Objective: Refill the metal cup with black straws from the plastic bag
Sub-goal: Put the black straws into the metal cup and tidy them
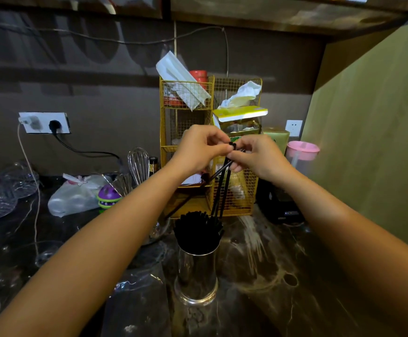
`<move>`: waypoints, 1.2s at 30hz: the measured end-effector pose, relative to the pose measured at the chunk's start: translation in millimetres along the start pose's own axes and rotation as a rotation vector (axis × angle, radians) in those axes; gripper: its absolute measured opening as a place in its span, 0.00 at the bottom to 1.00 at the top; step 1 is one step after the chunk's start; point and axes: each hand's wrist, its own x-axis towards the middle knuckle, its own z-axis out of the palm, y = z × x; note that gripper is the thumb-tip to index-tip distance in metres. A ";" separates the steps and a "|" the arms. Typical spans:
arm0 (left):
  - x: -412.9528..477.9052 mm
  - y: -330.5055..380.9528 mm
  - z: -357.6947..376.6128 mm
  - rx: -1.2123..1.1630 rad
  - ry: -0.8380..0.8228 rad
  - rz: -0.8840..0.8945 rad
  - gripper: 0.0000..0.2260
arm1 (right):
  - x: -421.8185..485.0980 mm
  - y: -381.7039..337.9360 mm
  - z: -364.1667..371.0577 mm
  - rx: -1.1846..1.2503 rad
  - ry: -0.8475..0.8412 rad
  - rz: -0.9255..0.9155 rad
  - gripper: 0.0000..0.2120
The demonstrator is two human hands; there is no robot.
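Fingers (223, 148) of both hands pinch the upper ends of a few loose straws (222, 186): left hand (198, 149) and right hand (258, 156) meet at the tops, closed narrow on them, held above the cup. Lower ends of the loose straws hang down to the right rim of the cup (196, 271), among or just beside the packed ones; which, cannot be told. One further straw lies at a slant to the left, low end toward the tabletop (271, 288). Cup: metal, upright, on the tabletop, nearly filled with black straws (198, 231) standing on end. Step in hand, as judged: aligning the loose straws and lowering them in. Best done by squaring the tops, keeping the bundle near vertical, steering the low ends into the gap at the right rim, then releasing low so none springs out; the cup is tall and narrow and may tip if pushed sideways. Clear bag (134, 283): lies crumpled left of the cup; contents not discernible. Yellow wire rack (188, 122) behind: holds white packets, a red tin, a tissue box. Second bag (76, 198), far left: knotted, contents unclear.
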 end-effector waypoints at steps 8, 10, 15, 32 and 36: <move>-35.1 24.2 1.8 -0.156 0.097 0.043 0.11 | 11.5 -2.5 -14.4 0.095 0.371 -0.062 0.03; -46.7 18.1 15.7 -0.284 -0.128 -0.190 0.10 | 10.5 -1.4 -11.6 0.188 0.460 -0.067 0.04; -36.6 -12.9 32.9 -0.950 -0.101 -0.620 0.16 | 1.7 4.4 14.2 0.440 0.543 0.001 0.09; -24.5 -35.1 8.6 -0.748 0.152 -0.419 0.06 | -29.5 37.5 72.9 0.784 0.190 0.328 0.02; -30.2 -37.8 0.6 -0.493 -0.046 -0.322 0.06 | -25.5 28.3 55.1 0.410 0.131 0.253 0.22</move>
